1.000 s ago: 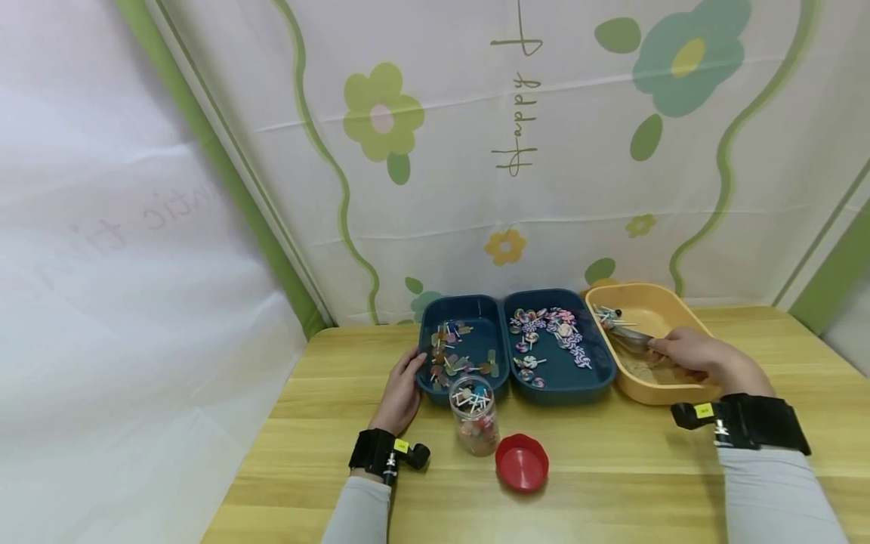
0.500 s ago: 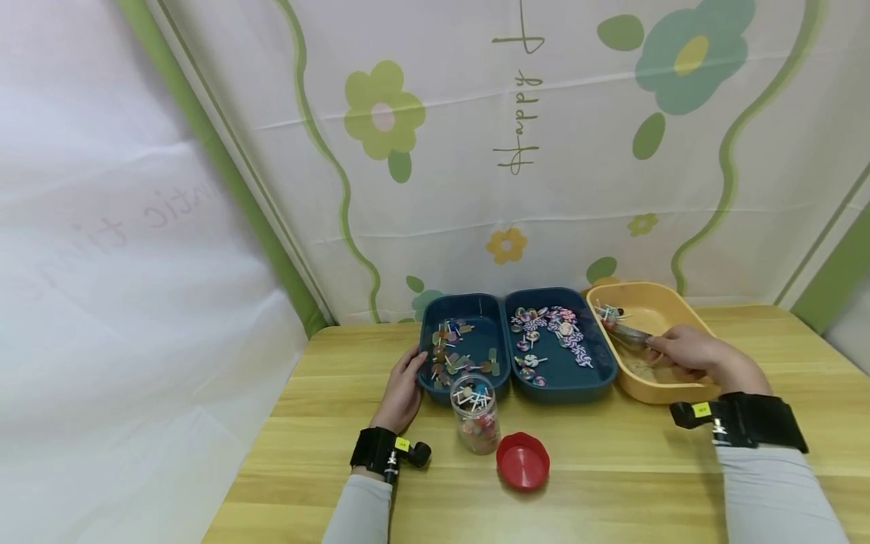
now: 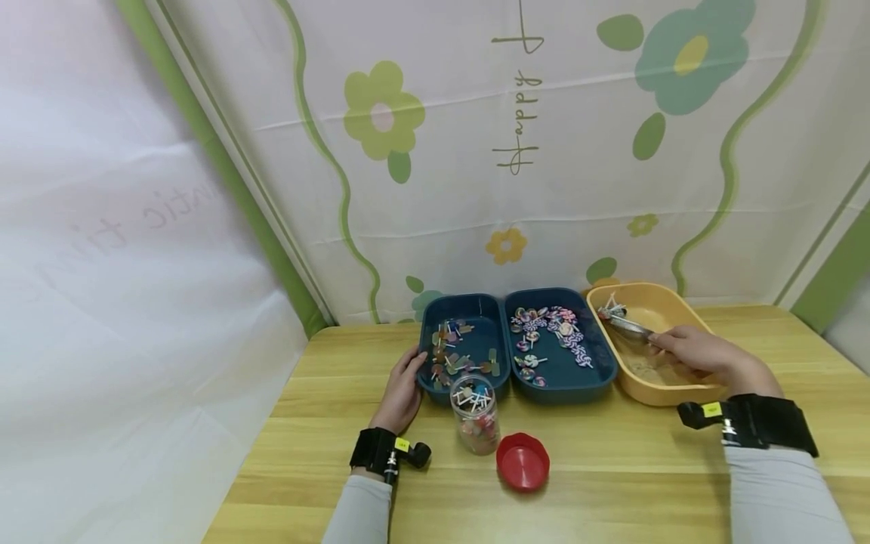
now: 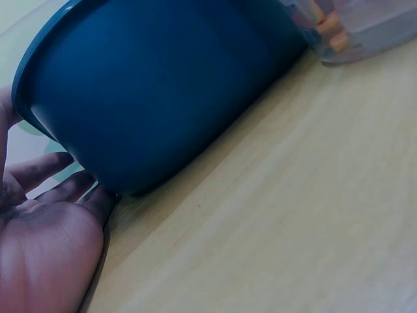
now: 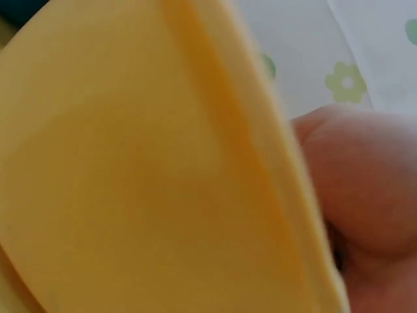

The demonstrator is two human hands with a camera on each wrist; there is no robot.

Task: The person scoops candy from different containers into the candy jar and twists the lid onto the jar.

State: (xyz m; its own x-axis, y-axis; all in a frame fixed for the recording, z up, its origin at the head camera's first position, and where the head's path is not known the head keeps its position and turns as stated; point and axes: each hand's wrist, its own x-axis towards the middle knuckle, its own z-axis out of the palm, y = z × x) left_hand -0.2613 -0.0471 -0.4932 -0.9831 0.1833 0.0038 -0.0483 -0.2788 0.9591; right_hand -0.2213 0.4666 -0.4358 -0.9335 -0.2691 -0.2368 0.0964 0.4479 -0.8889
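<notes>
Left hand (image 3: 401, 393) rests with straight fingers against the blue tray (image 3: 435, 389); a jar (image 3: 474, 414) and red lid (image 3: 522, 462) stand near it. Right hand (image 3: 703, 357) pinches a spoon (image 3: 628, 328) over the yellow tub (image 3: 669, 393).

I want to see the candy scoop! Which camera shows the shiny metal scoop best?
The head view: the shiny metal scoop shows whole, held by the right hand over the yellow plastic tub. The right wrist view shows only tub wall and hand; the left wrist view shows none of it.

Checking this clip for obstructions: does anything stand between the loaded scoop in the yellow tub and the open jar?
Yes. The right blue tray lies between the scoop, held by the right hand, and the jar; a raised scoop would clear it.
</notes>
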